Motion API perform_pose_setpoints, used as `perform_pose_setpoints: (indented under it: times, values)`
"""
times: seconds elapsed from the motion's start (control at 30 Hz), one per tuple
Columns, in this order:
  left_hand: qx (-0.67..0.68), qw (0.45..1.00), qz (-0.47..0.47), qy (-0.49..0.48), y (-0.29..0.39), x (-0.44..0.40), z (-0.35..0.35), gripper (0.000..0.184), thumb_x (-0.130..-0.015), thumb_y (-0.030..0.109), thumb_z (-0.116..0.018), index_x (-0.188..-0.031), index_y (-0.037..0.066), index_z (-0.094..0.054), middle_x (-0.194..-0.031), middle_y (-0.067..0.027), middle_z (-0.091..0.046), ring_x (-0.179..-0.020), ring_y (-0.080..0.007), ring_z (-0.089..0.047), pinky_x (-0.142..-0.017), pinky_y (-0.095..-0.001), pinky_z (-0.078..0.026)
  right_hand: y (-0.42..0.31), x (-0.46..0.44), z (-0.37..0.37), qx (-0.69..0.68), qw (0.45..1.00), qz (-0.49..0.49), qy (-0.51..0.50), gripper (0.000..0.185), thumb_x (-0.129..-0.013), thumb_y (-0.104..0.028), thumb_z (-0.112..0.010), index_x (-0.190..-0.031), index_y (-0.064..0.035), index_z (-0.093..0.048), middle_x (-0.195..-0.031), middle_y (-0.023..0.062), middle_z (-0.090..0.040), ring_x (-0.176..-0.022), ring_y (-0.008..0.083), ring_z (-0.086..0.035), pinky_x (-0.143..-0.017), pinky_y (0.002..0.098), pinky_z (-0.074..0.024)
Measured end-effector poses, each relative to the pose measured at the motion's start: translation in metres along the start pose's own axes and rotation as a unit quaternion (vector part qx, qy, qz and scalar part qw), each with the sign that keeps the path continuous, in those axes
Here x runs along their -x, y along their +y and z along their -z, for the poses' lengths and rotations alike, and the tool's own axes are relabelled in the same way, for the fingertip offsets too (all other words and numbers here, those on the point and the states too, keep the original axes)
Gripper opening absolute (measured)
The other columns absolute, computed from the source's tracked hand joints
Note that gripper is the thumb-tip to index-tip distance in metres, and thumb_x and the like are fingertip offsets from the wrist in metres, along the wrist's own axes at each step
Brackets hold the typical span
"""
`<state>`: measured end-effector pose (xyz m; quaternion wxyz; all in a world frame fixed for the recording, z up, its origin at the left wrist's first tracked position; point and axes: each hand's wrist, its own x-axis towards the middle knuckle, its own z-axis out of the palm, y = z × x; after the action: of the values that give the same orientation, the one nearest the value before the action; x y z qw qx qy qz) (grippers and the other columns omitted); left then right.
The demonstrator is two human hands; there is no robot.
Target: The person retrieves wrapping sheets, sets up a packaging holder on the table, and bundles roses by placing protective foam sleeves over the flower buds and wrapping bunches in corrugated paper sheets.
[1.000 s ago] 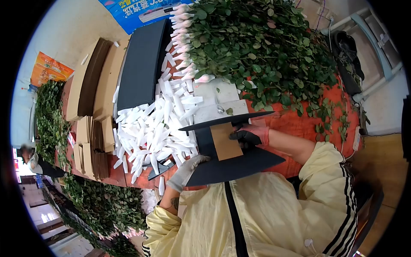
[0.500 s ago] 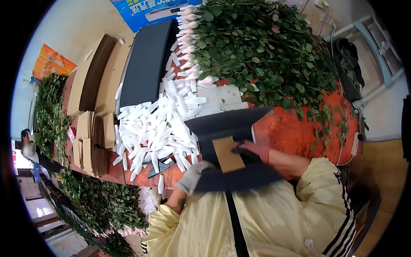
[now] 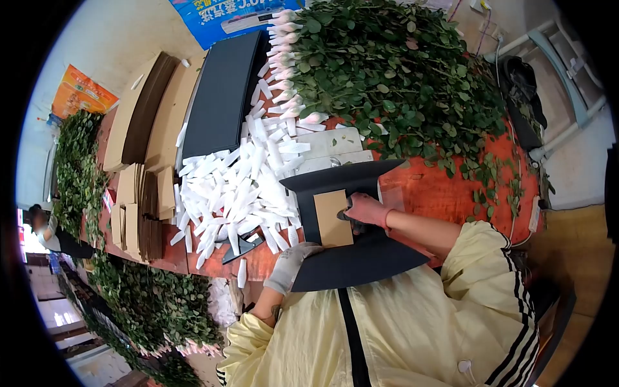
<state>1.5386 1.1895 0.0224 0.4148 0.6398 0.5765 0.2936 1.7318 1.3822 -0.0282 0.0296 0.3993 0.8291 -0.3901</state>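
Observation:
A black sheet (image 3: 361, 267) lies in front of my body, its near and far ends flaring wide. My left hand (image 3: 291, 266), in a white glove, grips the left edge of this sheet near the lower left corner of a small brown cardboard piece (image 3: 331, 222). The cardboard rests on the middle of the sheet. My right hand (image 3: 367, 211), in a red glove with dark fingers, pinches the right edge of the cardboard. Left of the sheet spreads a heap of white foam sleeves (image 3: 238, 187).
Pink roses (image 3: 284, 58) with leafy stems (image 3: 393, 71) are piled at the back. Black sheets (image 3: 222, 97) and cardboard stacks (image 3: 132, 116) stand at the left of the red table (image 3: 445, 200). A stapler-like tool (image 3: 242, 249) lies by the sleeves. Another person (image 3: 48, 232) is far left.
The cardboard has shifted slightly left and straightened on the black sheet. My right hand has moved a little left and up with it. My left hand stays at the sheet's edge.

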Motion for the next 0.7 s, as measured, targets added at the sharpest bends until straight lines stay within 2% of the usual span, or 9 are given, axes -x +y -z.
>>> perform_pose_setpoints:
  times: [0.1,0.17,0.23,0.3,0.47,0.53,0.57,0.67,0.7]
  values:
    - [-0.029,0.999,0.023,0.034,0.006,0.005,-0.003,0.033,-0.078,0.018,-0.056,-0.109,0.010,-0.058,-0.103,-0.0139,-0.060,-0.097,-0.0298,-0.057,-0.083,-0.0360,-0.044,-0.054,0.015,0.041,-0.193,0.963,-0.135,-0.134,0.032,-0.080,-0.020,-0.053,-0.099,0.0050,-0.057,-0.072,0.0136,-0.063,-0.055,0.0207,-0.063,-0.045,0.0310,-0.0510]
    - [-0.039,0.998,0.025,0.044,0.003,0.001,-0.009,0.033,-0.077,0.019,-0.056,-0.109,0.010,-0.058,-0.103,-0.0142,-0.060,-0.097,-0.0308,-0.056,-0.083,-0.0364,-0.044,-0.057,0.009,0.049,-0.209,0.959,-0.135,-0.139,0.032,-0.080,-0.021,-0.052,-0.098,0.0049,-0.058,-0.071,0.0137,-0.063,-0.055,0.0206,-0.063,-0.045,0.0311,-0.0511]
    - [0.081,0.977,0.143,0.135,-0.010,-0.006,-0.024,0.032,-0.077,0.019,-0.057,-0.107,0.010,-0.059,-0.103,-0.0151,-0.059,-0.097,-0.0313,-0.056,-0.082,-0.0363,-0.044,-0.061,0.006,0.054,-0.224,0.955,-0.132,-0.143,0.033,-0.081,-0.022,-0.051,-0.098,0.0049,-0.058,-0.069,0.0138,-0.063,-0.054,0.0205,-0.063,-0.045,0.0312,-0.0513]
    - [0.034,0.983,0.105,0.148,-0.016,-0.003,-0.027,0.031,-0.077,0.020,-0.056,-0.106,0.010,-0.059,-0.102,-0.0153,-0.059,-0.096,-0.0316,-0.056,-0.082,-0.0367,-0.045,-0.067,0.004,0.058,-0.121,0.970,-0.151,-0.146,0.032,-0.081,-0.021,-0.050,-0.098,0.0038,-0.059,-0.067,0.0122,-0.063,-0.049,0.0202,-0.061,-0.045,0.0311,-0.0509]
    - [-0.112,0.983,0.003,0.147,-0.013,-0.003,-0.007,0.030,-0.078,0.022,-0.056,-0.106,0.010,-0.059,-0.100,-0.0157,-0.060,-0.094,-0.0323,-0.056,-0.081,-0.0380,-0.045,-0.058,-0.001,0.050,-0.115,0.971,-0.145,-0.154,0.036,-0.081,-0.028,-0.052,-0.091,0.0064,-0.058,-0.067,0.0110,-0.063,-0.049,0.0181,-0.061,-0.047,0.0299,-0.0513]
    - [-0.170,0.967,-0.140,0.127,-0.028,-0.007,0.015,0.029,-0.079,0.023,-0.055,-0.105,0.009,-0.058,-0.095,-0.0151,-0.060,-0.092,-0.0304,-0.057,-0.078,-0.0384,-0.046,-0.061,0.000,0.052,-0.076,0.975,-0.146,-0.150,0.030,-0.081,-0.026,-0.049,-0.080,0.0024,-0.060,-0.063,0.0082,-0.063,-0.047,0.0177,-0.060,-0.050,0.0302,-0.0497]
    - [-0.144,0.983,0.045,0.101,-0.019,-0.014,0.021,0.029,-0.079,0.023,-0.057,-0.104,0.009,-0.058,-0.095,-0.0130,-0.059,-0.090,-0.0281,-0.057,-0.075,-0.0379,-0.046,-0.061,0.000,0.054,-0.076,0.975,-0.148,-0.150,0.030,-0.081,-0.026,-0.049,-0.080,0.0024,-0.060,-0.063,0.0082,-0.063,-0.047,0.0177,-0.060,-0.050,0.0302,-0.0497]
    - [-0.047,0.994,0.032,0.092,-0.018,-0.040,0.026,0.029,-0.077,0.023,-0.058,-0.103,0.010,-0.059,-0.099,-0.0105,-0.057,-0.088,-0.0272,-0.056,-0.074,-0.0370,-0.046,-0.064,0.001,0.054,-0.066,0.977,-0.140,-0.150,0.030,-0.082,-0.026,-0.047,-0.078,0.0015,-0.059,-0.060,0.0070,-0.061,-0.044,0.0180,-0.058,-0.049,0.0299,-0.0492]
    - [-0.157,0.984,-0.029,0.073,0.006,-0.049,0.033,0.030,-0.077,0.023,-0.059,-0.104,0.010,-0.059,-0.103,-0.0101,-0.056,-0.089,-0.0277,-0.055,-0.075,-0.0373,-0.046,-0.064,0.001,0.055,-0.035,0.976,-0.136,-0.166,0.032,-0.082,-0.028,-0.047,-0.079,0.0010,-0.060,-0.063,0.0081,-0.062,-0.050,0.0199,-0.060,-0.052,0.0317,-0.0501]
